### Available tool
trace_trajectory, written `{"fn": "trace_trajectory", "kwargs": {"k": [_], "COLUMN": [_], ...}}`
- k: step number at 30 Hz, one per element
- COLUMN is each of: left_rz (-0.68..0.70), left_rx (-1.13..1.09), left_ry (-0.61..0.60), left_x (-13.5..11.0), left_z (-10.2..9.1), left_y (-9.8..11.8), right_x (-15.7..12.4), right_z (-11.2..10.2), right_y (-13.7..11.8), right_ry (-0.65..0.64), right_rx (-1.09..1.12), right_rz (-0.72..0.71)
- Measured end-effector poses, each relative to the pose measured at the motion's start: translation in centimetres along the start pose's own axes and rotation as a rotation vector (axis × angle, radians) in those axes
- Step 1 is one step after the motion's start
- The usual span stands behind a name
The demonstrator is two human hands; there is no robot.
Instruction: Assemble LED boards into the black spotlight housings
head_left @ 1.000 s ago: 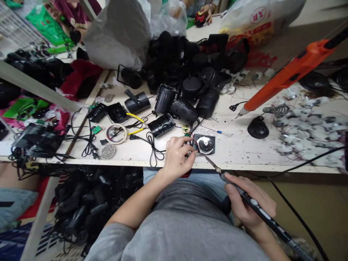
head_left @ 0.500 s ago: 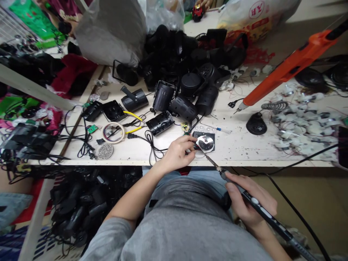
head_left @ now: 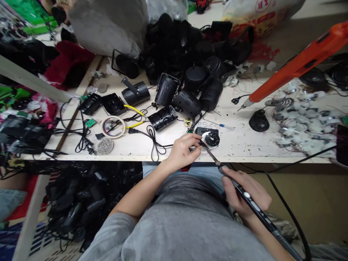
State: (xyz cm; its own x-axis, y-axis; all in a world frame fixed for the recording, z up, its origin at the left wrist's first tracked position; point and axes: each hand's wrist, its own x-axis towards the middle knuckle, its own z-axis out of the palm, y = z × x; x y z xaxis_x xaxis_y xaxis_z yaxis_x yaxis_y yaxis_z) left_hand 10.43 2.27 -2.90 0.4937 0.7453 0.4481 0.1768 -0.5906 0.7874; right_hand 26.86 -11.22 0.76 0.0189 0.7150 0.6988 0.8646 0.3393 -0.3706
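Note:
My left hand (head_left: 182,152) rests on the near edge of the workbench (head_left: 244,148), fingers pinched on something small beside a round black and silver lamp part (head_left: 211,139) with thin wires. My right hand (head_left: 244,194) is below the bench edge, wrapped round a black soldering iron (head_left: 254,206). The iron's tip (head_left: 209,154) points up and left and reaches the spot by my left fingertips. Its cable runs off to the lower right.
A heap of black lamp housings (head_left: 187,54) fills the bench's middle back. An orange tool (head_left: 296,65) slants in from the right above a black dome (head_left: 259,120) and scattered white parts (head_left: 307,119). Left lie a tape roll (head_left: 113,126), yellow-handled pliers (head_left: 136,119) and black cables (head_left: 81,137). More black parts sit under the bench (head_left: 76,203).
The iron's tip has moved up to the lamp part near my left fingers. The round part has turned or tilted, showing more of its dark side. The view has shifted slightly.

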Motion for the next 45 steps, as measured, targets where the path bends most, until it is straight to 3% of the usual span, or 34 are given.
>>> {"fn": "trace_trajectory", "kwargs": {"k": [45], "left_rz": [0.048], "left_rx": [0.108], "left_ry": [-0.04], "left_x": [-0.4], "left_z": [0.5], "left_y": [-0.7], "right_x": [-0.9], "right_z": [1.4], "right_y": [0.5], "right_ry": [-0.026], "right_rx": [-0.032], "right_rz": [-0.013]}}
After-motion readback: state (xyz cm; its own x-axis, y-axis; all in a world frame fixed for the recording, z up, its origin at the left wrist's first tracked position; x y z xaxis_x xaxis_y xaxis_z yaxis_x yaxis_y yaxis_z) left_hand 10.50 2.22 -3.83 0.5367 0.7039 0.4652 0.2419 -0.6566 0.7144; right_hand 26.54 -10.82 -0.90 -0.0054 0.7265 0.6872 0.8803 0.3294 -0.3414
